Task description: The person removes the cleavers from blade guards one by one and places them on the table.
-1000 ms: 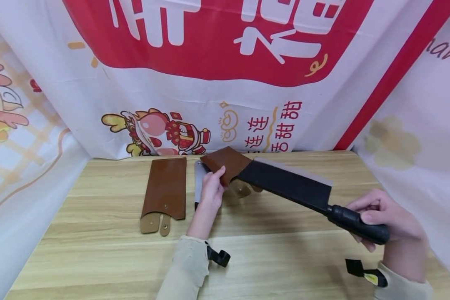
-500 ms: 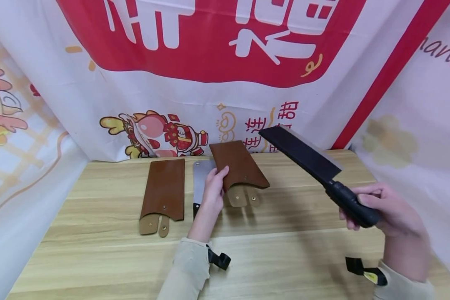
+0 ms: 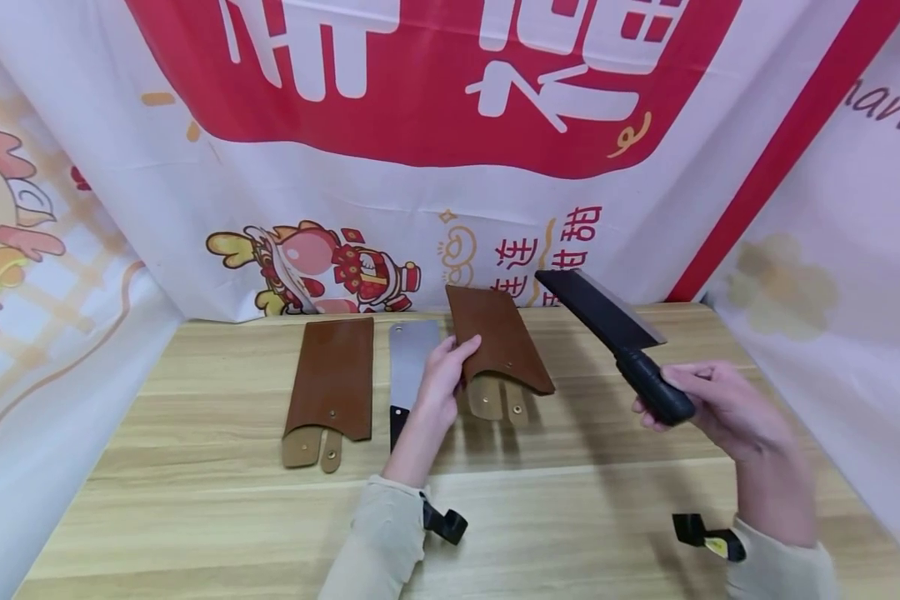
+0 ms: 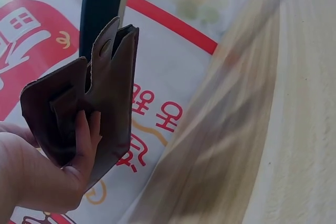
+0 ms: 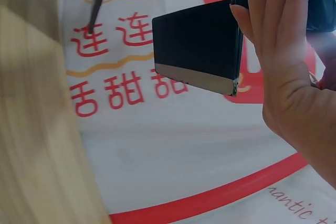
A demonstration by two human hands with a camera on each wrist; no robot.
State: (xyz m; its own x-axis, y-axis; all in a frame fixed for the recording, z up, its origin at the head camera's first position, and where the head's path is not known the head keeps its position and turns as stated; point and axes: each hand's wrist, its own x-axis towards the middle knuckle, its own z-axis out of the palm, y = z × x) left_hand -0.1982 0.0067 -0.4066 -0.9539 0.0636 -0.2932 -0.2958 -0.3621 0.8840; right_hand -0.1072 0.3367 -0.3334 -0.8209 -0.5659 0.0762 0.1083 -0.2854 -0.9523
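Note:
My left hand [image 3: 444, 379] pinches a brown leather sheath [image 3: 498, 340] by its edge and holds it just above the table; in the left wrist view the sheath [image 4: 89, 108] is folded round my fingers [image 4: 84, 135]. My right hand [image 3: 708, 400] grips the black handle [image 3: 654, 385] of a black cleaver [image 3: 598, 308], blade pointing up and away to the right of the sheath. In the right wrist view the cleaver's blade [image 5: 197, 45] shows a silver edge. The blade is outside the sheath.
A second brown sheath [image 3: 332, 379] lies flat to the left. A silver cleaver [image 3: 407, 367] lies between the two sheaths, partly under my left wrist. The wooden table [image 3: 195, 500] is walled by a red and white banner [image 3: 420, 125].
The right hand drew the black cleaver out of the sheath, lifted it, then brought it in closer. The left hand shifted the sheath slightly to the right.

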